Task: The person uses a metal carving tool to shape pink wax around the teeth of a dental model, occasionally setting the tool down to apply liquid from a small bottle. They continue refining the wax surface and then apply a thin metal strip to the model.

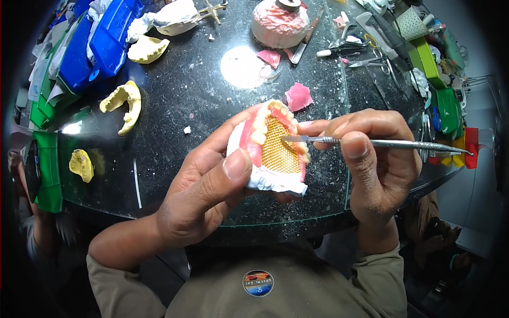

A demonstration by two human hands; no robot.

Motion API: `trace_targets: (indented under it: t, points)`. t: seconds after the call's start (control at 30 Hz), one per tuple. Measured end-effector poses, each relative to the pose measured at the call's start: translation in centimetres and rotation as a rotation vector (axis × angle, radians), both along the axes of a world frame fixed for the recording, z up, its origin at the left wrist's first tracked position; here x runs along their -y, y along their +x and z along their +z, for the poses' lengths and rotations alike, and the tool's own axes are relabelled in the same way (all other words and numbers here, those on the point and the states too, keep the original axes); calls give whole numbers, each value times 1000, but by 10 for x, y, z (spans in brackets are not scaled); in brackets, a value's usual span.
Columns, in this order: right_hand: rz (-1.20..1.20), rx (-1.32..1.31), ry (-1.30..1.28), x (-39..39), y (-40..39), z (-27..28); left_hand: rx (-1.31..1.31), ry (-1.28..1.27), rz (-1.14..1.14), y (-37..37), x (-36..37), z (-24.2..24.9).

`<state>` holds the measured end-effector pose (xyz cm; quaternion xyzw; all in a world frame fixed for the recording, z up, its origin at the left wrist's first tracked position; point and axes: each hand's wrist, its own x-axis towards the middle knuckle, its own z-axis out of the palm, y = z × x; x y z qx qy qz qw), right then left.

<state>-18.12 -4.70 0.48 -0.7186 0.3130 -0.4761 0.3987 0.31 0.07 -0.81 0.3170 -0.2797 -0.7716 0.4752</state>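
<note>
My left hand (204,183) is wrapped round a white plaster dental model (275,182), its thumb pressed on the near left side. On the model sits a denture with pink wax gums (248,139) and a row of cream teeth (259,127). A gold mesh (278,151) covers the palate between the teeth. My right hand (374,159) pinches a double-ended metal wax carver (392,143) like a pen. Its flat blade tip lies over the upper part of the mesh, while the hooked end points right.
Yellow plaster casts (127,103) lie at the left, near blue bins (108,40) and a green bin (47,169). Pink wax pieces (299,97), a wax-covered round pot (280,24) and a knife (307,40) lie beyond the model. Tools (379,58) crowd the back right.
</note>
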Motion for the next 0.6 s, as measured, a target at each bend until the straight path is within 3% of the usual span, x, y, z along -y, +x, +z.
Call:
trace_targets:
  t: [0.6]
  points:
    - [-26,28,-15,-1,1,0,-32,4,20,0,0,4]
